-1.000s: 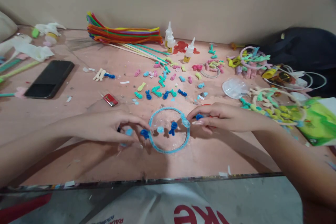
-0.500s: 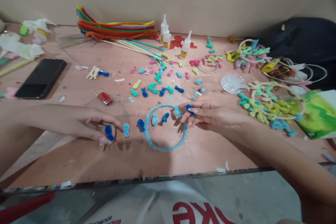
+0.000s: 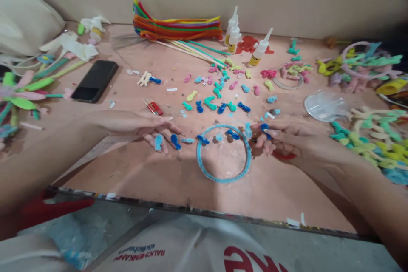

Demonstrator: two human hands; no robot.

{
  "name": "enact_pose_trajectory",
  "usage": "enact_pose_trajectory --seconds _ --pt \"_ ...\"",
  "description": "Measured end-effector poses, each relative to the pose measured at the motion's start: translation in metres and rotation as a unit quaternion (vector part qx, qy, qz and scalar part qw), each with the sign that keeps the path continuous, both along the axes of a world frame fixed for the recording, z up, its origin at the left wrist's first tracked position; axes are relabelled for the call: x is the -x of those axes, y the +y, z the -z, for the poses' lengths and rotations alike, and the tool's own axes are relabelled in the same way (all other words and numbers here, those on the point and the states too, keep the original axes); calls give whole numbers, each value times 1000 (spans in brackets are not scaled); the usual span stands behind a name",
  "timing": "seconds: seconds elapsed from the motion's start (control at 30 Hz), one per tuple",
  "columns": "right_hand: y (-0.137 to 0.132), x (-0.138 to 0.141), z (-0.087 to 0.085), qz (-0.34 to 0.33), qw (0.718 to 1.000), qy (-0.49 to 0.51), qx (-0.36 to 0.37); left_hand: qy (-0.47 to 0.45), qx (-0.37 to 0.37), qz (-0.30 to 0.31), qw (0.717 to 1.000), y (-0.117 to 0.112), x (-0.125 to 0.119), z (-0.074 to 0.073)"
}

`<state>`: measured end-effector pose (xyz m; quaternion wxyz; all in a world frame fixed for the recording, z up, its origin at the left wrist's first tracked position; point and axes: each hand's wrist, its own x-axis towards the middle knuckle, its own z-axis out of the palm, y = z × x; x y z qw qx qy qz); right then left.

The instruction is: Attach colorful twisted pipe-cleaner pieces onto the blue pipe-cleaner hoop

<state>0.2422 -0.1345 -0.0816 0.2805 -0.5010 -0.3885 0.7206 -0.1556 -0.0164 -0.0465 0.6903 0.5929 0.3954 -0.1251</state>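
so the dark blue piece is out of the left hand's pinch now and sits closer to the blue ring, with a light blue piece newly up against that hand

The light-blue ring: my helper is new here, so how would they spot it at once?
On the pinkish table, look between the left hand and the right hand. The light-blue ring lies there: a wide, fuzzy loop, unlike the small twisted pieces nearby.
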Motion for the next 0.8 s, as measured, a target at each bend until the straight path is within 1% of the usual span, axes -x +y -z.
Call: enact_pose_trajectory --seconds 0.03,0.07,0.17,0.27,0.33,0.4,0.53,0.6,0.7,0.8 --pt "0 0 -3 9 1000 -2 -8 0 38 3 999 -1 0 1" --pt "0 0 -6 21 1000 -7 -13 -7 51 -8 999 -1 0 2" --pt "1 -1 -13 75 996 -52 -18 -25 49 -37 998 -1 1 3" --pt "2 -5 -12 98 992 -85 -3 -30 52 -61 996 -1 1 3" --pt "3 -8 -10 95 992 -88 4 -24 52 -75 996 -2 1 3" --pt "4 -11 -9 77 993 -85 9 -22 51 -83 995 -3 -1 3" --pt "3 -16 -10 37 996 -77 17 -69 67 -75 993 -8 -3 3" --pt "3 -17 -10 37 996 -83 10 -80 78 -71 991 -10 -3 5" --pt "3 -18 -12 46 994 -102 -5 -73 71 -71 992 -9 -1 12" --pt "3 -16 -14 57 994 -92 -10 -74 63 -56 994 -5 3 17"
